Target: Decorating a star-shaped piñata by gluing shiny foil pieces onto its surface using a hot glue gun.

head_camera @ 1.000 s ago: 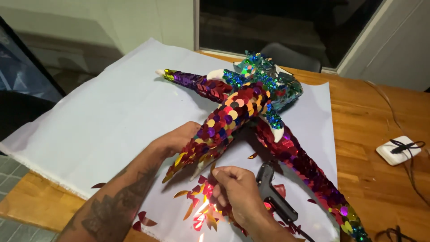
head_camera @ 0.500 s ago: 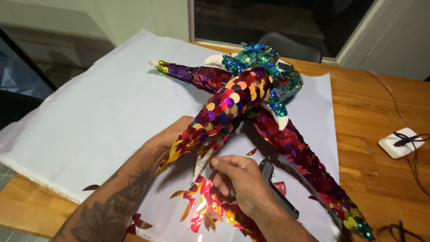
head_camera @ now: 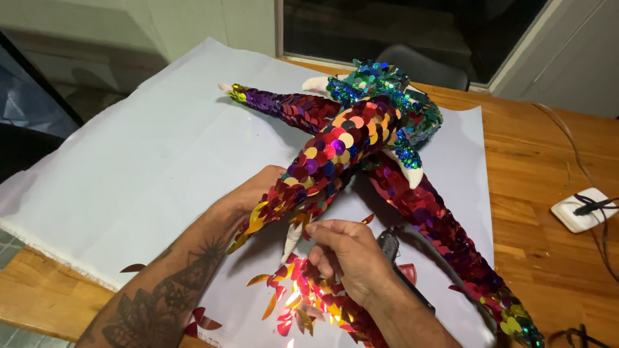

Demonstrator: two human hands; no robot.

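Observation:
A star-shaped figure (head_camera: 361, 135) covered in red, purple, gold and blue-green sequins lies on a white sheet (head_camera: 129, 161). Its near arm (head_camera: 309, 174) points toward me, with a bare white tip (head_camera: 291, 240) showing. My left hand (head_camera: 255, 193) cups this arm from the left side and underneath. My right hand (head_camera: 345, 261) is just below the tip, fingers pinched together near the arm's underside; what they pinch is too small to see. A heap of loose red and gold sequin petals (head_camera: 303, 306) lies under my right hand.
A black glue gun (head_camera: 396, 258) lies on the sheet behind my right wrist. A white power block with a black cable (head_camera: 583, 209) sits on the wooden table (head_camera: 548, 161) at right. A dark chair stands beyond the table's far edge.
My right hand has risen from the petal heap toward the arm's white tip. My left hand keeps its hold on the arm.

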